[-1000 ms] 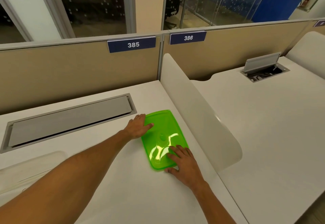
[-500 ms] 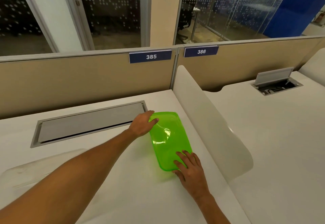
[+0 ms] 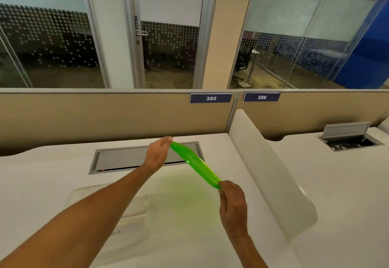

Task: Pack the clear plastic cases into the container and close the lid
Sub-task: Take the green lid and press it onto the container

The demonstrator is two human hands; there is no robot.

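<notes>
now holding the green lid (image 3: 195, 165) up off the tabletop (image 3: 52, 183), tilted on its edge. left hand (image 3: 157, 154) grips the far end, right hand (image 3: 232, 200) pinches the near end. looks like the lid step of the packing job. next, needs carrying left to the clear container (image 3: 101, 211), low by the left arm, then laying flat and pressing shut.

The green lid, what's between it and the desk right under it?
Nothing solid: in the head view both hands hold the green lid in the air, and the desk beneath shows only its green glow.
</notes>
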